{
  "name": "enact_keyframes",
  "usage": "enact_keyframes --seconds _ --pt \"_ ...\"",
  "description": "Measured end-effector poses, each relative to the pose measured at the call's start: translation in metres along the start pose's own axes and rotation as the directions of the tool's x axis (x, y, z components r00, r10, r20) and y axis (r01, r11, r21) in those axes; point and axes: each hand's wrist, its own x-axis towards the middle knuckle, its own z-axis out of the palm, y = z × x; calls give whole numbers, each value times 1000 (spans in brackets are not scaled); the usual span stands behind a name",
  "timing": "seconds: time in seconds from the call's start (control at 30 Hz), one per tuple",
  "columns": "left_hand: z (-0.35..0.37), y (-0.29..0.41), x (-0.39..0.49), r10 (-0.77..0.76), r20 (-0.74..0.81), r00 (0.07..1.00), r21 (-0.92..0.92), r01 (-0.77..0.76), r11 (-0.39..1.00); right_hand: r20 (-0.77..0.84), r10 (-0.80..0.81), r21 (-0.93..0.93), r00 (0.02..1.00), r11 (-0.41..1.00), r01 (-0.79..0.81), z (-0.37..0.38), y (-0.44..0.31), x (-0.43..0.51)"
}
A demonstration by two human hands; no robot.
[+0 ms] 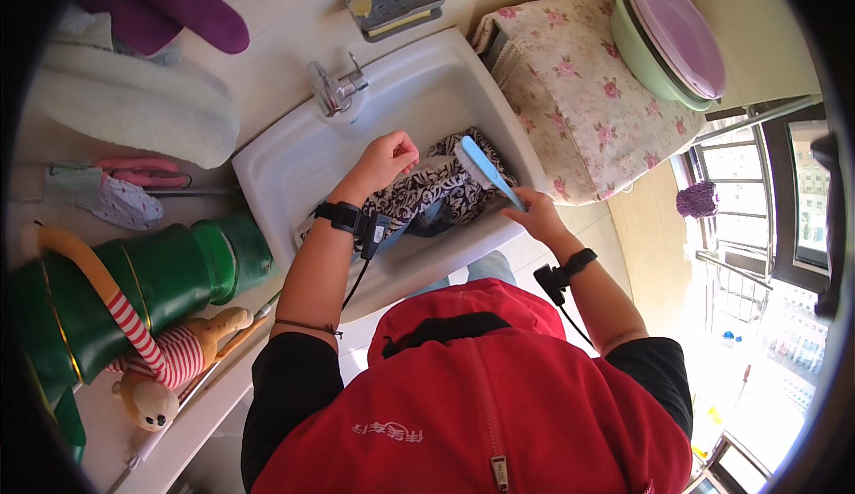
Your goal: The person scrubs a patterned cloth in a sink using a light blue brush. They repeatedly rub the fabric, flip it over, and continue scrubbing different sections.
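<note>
In the head view, my right hand (538, 217) grips the handle of a light blue scrub brush (482, 163), whose white bristles face the cloth at the sink's right side. A black-and-cream patterned cloth (434, 183) lies bunched across the white sink (294, 150). Above the cloth's left part is my left hand (387, 160), its fingers curled; whether it pinches anything is hidden. Something blue-grey shows among the folds. The chrome faucet (337, 90) stands at the sink's back edge, beyond my left hand.
A grey soap rack (396, 5) hangs on the wall behind the sink. To the right, a floral cover (581, 100) bears stacked plastic basins (678, 33). At left are a green wrapped cylinder (153, 273), a striped plush toy (180, 357) and hanging cloths (140, 103).
</note>
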Motion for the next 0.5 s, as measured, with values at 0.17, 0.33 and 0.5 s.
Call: enact_keyframes --seconds 0.17,0.33,0.5 --pt "19 32 24 33 -15 999 56 -32 998 -140 106 140 985 986 -86 -50 28 -17" --pt "58 75 65 34 5 999 87 -34 996 -330 93 438 939 897 65 -119 53 -49" --pt "133 132 128 41 142 989 110 -57 992 -468 112 627 876 741 241 -205 88 -96"
